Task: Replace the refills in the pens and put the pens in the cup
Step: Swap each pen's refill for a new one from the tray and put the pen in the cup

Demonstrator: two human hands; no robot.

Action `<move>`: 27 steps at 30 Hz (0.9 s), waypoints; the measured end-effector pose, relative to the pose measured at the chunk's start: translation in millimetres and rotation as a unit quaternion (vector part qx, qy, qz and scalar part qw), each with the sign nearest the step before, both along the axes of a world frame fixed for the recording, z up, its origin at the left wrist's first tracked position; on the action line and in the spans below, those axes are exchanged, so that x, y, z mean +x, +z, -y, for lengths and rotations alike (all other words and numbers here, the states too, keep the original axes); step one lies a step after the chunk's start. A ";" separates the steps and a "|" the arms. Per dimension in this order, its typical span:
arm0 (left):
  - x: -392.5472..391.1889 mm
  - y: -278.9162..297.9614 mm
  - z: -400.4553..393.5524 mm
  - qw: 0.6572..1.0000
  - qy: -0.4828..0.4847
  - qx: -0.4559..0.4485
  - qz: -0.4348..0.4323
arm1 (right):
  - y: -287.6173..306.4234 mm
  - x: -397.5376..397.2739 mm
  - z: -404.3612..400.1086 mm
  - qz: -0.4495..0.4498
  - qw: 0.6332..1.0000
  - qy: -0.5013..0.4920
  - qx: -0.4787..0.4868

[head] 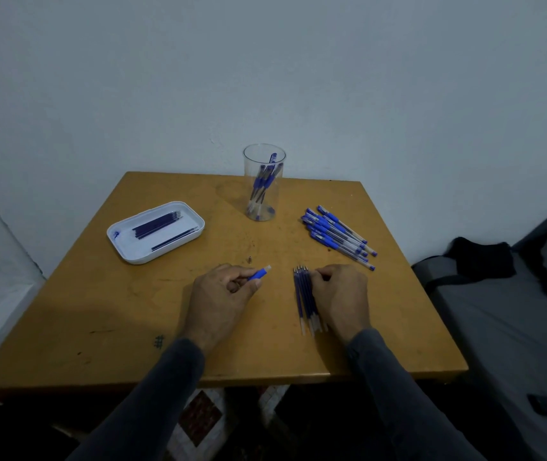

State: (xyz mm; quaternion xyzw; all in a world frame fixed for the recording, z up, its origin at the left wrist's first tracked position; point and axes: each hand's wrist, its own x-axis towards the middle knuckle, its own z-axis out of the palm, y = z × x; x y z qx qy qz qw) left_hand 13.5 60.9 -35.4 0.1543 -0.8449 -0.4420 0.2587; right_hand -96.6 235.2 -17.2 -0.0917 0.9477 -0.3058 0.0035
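The left hand (222, 291) grips a pen barrel (259, 273) in curled fingers, its blue grip section and pale open end pointing up and to the right, clear of the bench (165, 304). The right hand (340, 294) rests over a bundle of refills (302, 296) lying side by side on the bench, tips away from the person; its fingers are curled at the bundle's upper end, but whether they have one refill pinched cannot be told. A small dark piece (250, 259), probably the unscrewed tip of this pen, lies on the bench just beyond the left hand. Judged step: selecting one fresh refill for the open barrel. To do it well, one refill should be separated from the bundle by rolling it aside with a fingertip, without lifting several together. It is then best fed into the barrel blunt end first, the barrel held steady and in line. The loose tip is small and could be knocked off; it should be refitted promptly. A white tray (195, 217) at the left holds dark refills, apparently the spent ones. The cup (264, 161) at the far edge holds several pens, and a pile of pens (338, 232) lies to its right, so much work appears to remain.
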 end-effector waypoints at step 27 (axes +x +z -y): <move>67.6 6.6 146.8 0.982 0.176 0.009 -0.074 | 47.5 5.1 217.1 -0.136 0.904 0.386 0.127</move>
